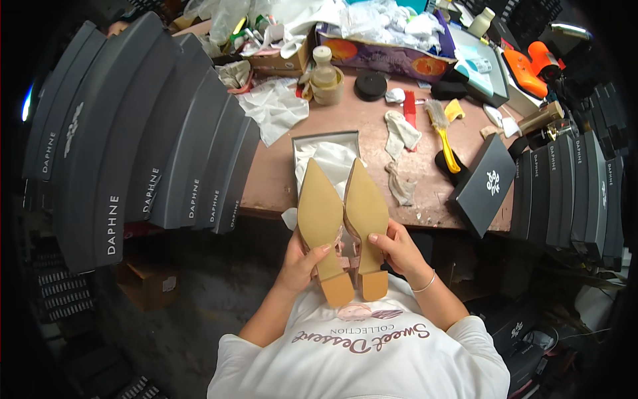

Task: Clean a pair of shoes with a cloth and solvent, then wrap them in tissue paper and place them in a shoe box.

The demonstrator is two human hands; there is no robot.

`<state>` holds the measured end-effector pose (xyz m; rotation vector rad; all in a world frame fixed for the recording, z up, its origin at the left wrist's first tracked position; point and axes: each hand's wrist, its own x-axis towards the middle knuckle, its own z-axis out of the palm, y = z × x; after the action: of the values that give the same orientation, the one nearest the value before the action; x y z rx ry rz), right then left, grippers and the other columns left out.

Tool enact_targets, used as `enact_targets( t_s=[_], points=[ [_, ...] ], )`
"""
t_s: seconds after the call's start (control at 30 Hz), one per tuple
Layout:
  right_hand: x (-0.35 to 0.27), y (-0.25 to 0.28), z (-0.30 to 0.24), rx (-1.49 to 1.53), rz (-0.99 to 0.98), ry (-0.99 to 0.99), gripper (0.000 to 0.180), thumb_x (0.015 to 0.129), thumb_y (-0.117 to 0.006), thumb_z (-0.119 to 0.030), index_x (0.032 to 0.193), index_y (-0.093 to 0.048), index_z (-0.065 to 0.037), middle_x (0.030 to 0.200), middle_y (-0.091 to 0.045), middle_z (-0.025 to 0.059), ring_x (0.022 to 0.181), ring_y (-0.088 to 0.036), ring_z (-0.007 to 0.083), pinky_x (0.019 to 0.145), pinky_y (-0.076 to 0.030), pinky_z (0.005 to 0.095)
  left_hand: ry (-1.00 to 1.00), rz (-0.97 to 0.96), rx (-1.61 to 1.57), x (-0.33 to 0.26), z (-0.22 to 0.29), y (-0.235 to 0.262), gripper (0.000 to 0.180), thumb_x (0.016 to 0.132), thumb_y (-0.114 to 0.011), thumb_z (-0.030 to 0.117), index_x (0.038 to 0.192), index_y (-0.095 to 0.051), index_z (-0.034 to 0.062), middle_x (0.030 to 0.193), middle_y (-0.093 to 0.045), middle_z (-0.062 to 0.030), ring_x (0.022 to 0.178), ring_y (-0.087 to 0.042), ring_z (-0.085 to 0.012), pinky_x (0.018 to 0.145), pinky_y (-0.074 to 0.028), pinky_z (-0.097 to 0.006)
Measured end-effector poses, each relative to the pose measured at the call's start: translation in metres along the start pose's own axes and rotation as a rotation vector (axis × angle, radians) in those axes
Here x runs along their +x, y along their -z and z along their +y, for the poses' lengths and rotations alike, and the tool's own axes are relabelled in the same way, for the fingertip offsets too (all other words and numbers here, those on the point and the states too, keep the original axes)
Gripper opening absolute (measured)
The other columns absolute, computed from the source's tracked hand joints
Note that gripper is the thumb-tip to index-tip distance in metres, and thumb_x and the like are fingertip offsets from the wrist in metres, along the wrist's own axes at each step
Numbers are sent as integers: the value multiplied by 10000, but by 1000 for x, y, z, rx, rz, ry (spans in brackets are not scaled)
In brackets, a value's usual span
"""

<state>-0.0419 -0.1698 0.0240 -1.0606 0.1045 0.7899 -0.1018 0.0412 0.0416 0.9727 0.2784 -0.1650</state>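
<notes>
A pair of pointed shoes is held up side by side, tan soles toward me, toes pointing away and block heels near my shirt. My left hand grips the left shoe at its waist, thumb across the sole. Round the right shoe my right hand is closed the same way. Pinkish straps show between the two; the uppers are mostly hidden. Behind the toes an open grey shoebox lined with white tissue paper sits at the table's front edge, partly covered by the shoes.
Tall stacks of dark shoeboxes rise at left, with more boxes at right. A dark box lid leans near a yellow-handled brush. Rags, a bottle and a purple carton occupy the pinkish table.
</notes>
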Motion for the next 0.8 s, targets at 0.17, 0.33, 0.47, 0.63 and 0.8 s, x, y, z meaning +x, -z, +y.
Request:
enact_targets(
  t_s=[0.17, 0.33, 0.47, 0.63, 0.8],
  points=[
    [3, 2, 2, 48, 46, -54, 405, 870, -654, -156, 1228, -507, -36, 919, -590, -22, 693, -482, 24, 573, -395, 187, 59, -27, -49, 9, -15, 10, 575, 810, -593, 74, 1319, -335, 8, 1104, -559, -174, 983, -618, -258, 816, -557, -378],
    [12, 10, 7, 22, 27, -83, 368, 892, -637, -160, 1216, -515, -36, 865, -574, -35, 653, -454, 23, 543, -380, 185, 101, -15, -94, 19, -19, 17, 581, 808, -571, 62, 1336, -332, 9, 1118, -559, -180, 984, -615, -259, 837, -546, -382],
    [16, 1, 4, 15, 51, -73, 358, 905, -636, -186, 1206, -515, -34, 802, -554, -48, 601, -427, 18, 496, -351, 182, 141, 11, -130, 23, -28, 28, 592, 815, -572, 49, 1352, -325, 18, 1168, -529, -142, 1058, -570, -226, 900, -499, -360],
    [18, 7, 7, 9, 16, -80, 383, 899, -650, -208, 1209, -507, -32, 770, -551, -50, 590, -438, 16, 480, -353, 178, 157, -46, -144, 25, -23, 30, 633, 824, -588, 38, 1385, -296, 34, 1248, -468, -78, 1166, -488, -169, 974, -434, -318],
    [13, 6, 8, 17, 23, -56, 411, 893, -657, -199, 1232, -495, -35, 836, -577, -38, 640, -481, 17, 495, -377, 174, 65, 12, -57, 21, -18, 20, 640, 778, -594, 49, 1361, -333, 23, 1218, -513, -103, 1093, -558, -208, 932, -476, -352]
  ],
)
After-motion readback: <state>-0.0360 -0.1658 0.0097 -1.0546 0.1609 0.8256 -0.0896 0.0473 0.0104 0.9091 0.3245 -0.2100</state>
